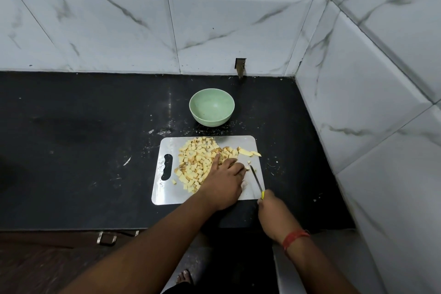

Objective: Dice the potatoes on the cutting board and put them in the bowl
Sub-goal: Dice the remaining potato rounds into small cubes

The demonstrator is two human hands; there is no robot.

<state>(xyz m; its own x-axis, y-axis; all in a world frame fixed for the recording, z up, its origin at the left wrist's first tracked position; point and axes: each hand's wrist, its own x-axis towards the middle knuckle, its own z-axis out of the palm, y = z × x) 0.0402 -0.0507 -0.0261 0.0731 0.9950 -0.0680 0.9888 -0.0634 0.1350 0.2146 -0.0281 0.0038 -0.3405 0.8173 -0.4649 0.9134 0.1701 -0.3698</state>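
My right hand [272, 207] is gripping the knife [256, 180] over the cutting board [167, 194]. My left hand [224, 181] is resting on diced potatoes [195, 162], index finger extended; its other fingers are curled, contents indiscernible.

Even, cool overhead lighting is observed. Soft glare is returned by the metal cutting board [167, 192] at 6 o'clock. Wall tiles [393, 79] are bowed by wide-angle distortion at 3 o'clock. Slight softness is noted throughout.
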